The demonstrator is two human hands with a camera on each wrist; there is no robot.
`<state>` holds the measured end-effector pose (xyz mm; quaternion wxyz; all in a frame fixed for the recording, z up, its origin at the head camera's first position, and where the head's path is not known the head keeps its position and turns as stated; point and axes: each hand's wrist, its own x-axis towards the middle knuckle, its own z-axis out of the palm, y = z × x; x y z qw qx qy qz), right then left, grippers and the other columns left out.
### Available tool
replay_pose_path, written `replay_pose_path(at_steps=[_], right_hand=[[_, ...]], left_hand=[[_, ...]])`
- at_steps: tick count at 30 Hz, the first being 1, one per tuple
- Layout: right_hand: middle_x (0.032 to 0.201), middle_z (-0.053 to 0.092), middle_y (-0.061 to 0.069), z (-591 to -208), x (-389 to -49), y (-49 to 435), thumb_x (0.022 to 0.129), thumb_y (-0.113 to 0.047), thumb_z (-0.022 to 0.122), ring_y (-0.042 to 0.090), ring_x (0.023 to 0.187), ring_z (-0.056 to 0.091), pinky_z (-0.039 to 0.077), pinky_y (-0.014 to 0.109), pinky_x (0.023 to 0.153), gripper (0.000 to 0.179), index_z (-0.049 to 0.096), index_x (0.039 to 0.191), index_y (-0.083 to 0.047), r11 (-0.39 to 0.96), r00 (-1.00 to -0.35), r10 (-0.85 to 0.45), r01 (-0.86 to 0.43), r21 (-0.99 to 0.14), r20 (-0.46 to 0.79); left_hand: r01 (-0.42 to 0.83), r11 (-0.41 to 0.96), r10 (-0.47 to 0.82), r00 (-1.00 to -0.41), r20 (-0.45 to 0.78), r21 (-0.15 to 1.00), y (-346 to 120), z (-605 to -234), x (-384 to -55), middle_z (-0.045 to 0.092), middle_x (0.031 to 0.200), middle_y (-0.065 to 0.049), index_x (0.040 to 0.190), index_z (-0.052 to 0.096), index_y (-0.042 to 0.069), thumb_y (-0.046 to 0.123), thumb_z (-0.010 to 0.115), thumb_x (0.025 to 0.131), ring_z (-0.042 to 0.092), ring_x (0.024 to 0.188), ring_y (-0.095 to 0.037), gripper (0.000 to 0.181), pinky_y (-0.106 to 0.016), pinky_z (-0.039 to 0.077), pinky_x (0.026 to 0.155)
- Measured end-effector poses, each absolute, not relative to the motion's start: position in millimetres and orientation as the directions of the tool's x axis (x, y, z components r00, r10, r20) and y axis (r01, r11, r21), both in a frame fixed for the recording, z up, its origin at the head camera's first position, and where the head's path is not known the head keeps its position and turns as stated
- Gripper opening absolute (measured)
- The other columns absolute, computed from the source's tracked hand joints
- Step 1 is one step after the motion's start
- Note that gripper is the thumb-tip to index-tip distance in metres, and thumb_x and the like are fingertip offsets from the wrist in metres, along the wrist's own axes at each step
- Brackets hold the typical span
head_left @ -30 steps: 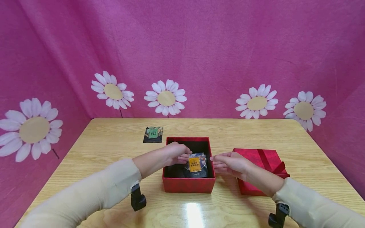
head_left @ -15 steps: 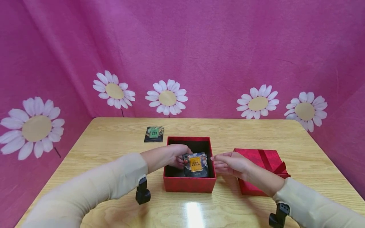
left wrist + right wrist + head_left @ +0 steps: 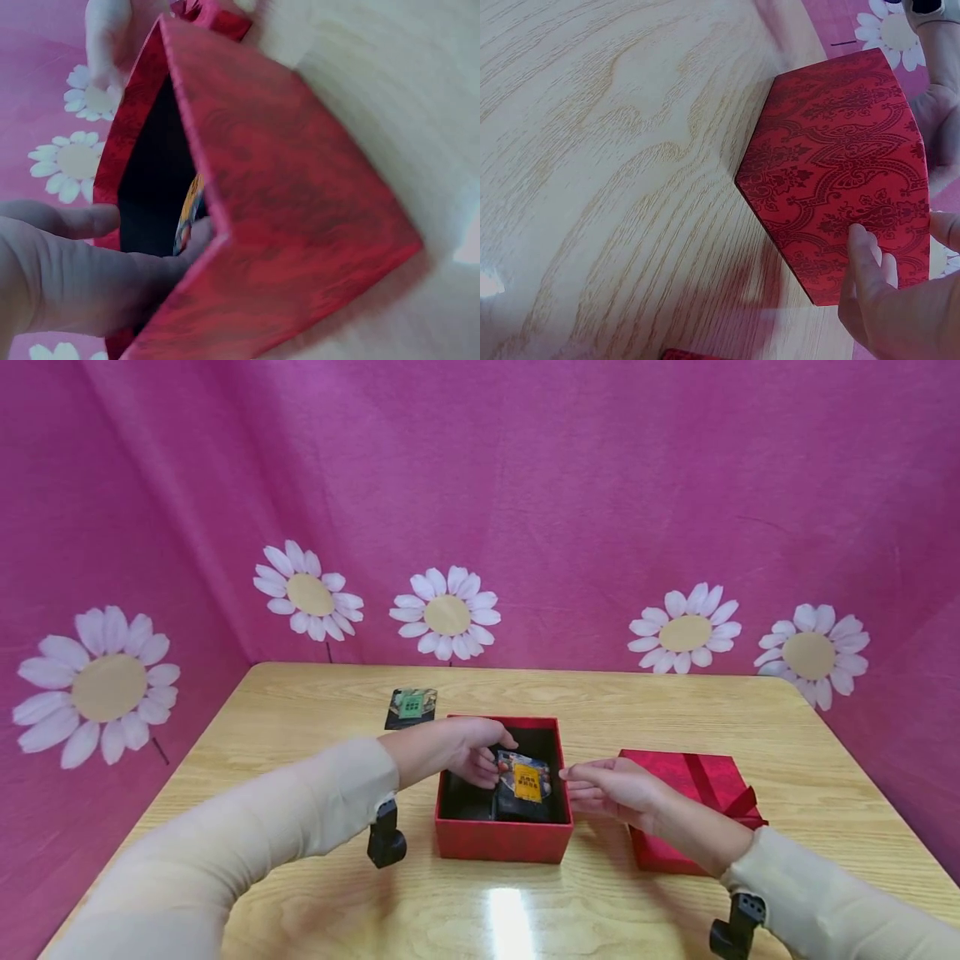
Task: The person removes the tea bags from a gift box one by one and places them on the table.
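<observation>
A red patterned gift box (image 3: 502, 842) stands uncovered on the table, black inside. In it, at the right side, is a dark flat packet with an orange label (image 3: 527, 783); whether others lie beneath I cannot tell. My left hand (image 3: 474, 752) reaches over the left wall into the box. Its fingers touch the packet's left edge, and the thumb stands apart from them. In the left wrist view the box wall partly hides those fingers. My right hand (image 3: 611, 787) rests its straight fingers (image 3: 866, 259) on the outside of the right wall, the thumb at the rim.
A red lid with a ribbon bow (image 3: 693, 777) lies to the right of the box, partly behind my right hand. At the back left, a dark packet with a green label (image 3: 410, 706) lies on the wooden table (image 3: 315, 727). A pink flowered cloth (image 3: 555, 527) hangs behind.
The orange-labelled packet has shifted to the right in the box and now sits more tilted. My left hand's thumb has moved away from it. The right hand keeps its place on the wall.
</observation>
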<state>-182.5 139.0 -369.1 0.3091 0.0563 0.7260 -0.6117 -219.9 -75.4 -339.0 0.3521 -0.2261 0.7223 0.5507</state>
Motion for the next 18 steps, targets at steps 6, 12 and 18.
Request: replay_pose_path(at_steps=[6, 12, 18], right_hand=[[0.126, 0.063, 0.021, -368, -183, 140, 0.094, -0.029, 0.06, 0.01, 0.088, 0.072, 0.058, 0.025, 0.083, 0.064, 0.037, 0.139, 0.01, 0.248, -0.798, -0.291, 0.47, -0.847, -0.527], [0.124, 0.065, 0.021, -370, -183, 141, 0.095, -0.027, 0.058, 0.013, 0.09, 0.072, 0.058, 0.027, 0.086, 0.061, 0.038, 0.139, 0.011, 0.237, -0.801, -0.308, 0.458, -0.857, -0.513], [0.117, 0.069, 0.016, -371, -183, 142, 0.094, -0.029, 0.06, 0.012, 0.089, 0.072, 0.058, 0.026, 0.085, 0.059, 0.043, 0.136, 0.009, 0.248, -0.808, -0.299, 0.448, -0.859, -0.508]], left_hand=[[-0.689, 0.314, 0.115, -0.656, -0.746, 0.653, -68, -335, -230, 0.058, 0.094, -0.015, 0.119, 0.053, -0.006, 0.02, 0.059, 0.094, 0.058, 0.079, -0.022, 0.037, -0.038, 0.053, 0.098], [-0.66, 0.348, 0.163, -0.657, -0.736, 0.666, -54, -337, -232, 0.06, 0.098, -0.016, 0.117, 0.056, 0.0, 0.014, 0.061, 0.093, 0.059, 0.089, -0.025, 0.029, -0.038, 0.052, 0.099], [-0.611, 0.407, 0.224, -0.653, -0.723, 0.679, -45, -343, -224, 0.06, 0.108, -0.019, 0.109, 0.059, -0.002, 0.007, 0.06, 0.092, 0.059, 0.098, -0.027, 0.02, -0.04, 0.05, 0.102]])
